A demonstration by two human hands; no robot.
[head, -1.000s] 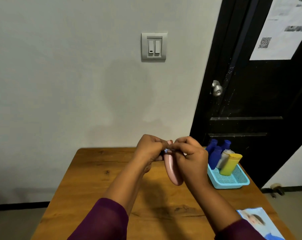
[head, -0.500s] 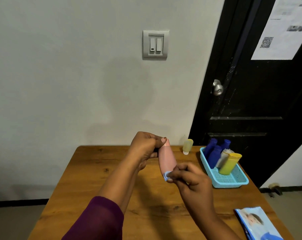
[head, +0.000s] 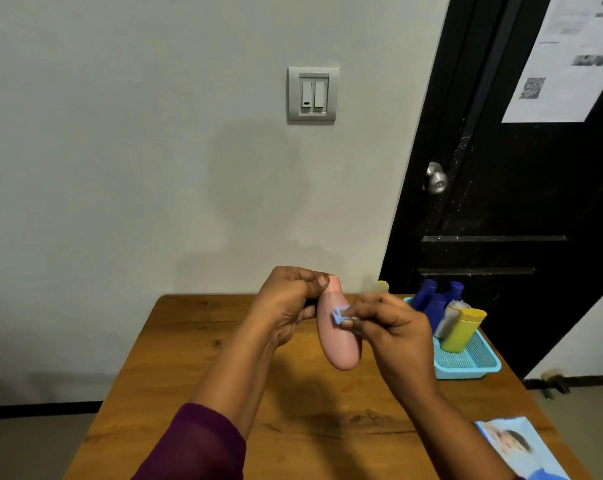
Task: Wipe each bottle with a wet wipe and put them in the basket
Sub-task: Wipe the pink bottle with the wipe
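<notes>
The pink bottle (head: 338, 332) is held above the counter (head: 196, 368), long axis near vertical and tilted, cap end up. The left hand (head: 288, 306) pinches the cap end. The right hand (head: 388, 327) pinches a small blue wet wipe (head: 338, 315) against the bottle's upper body. Judged next move: stroke along the axis toward the rounded base. The basket (head: 473, 365) lies beside the right hand.

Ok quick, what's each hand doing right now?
Left hand: closed around the top end of the pink bottle, holding it up.
Right hand: closed, pinching a small blue wet wipe against the bottle's side.
</notes>
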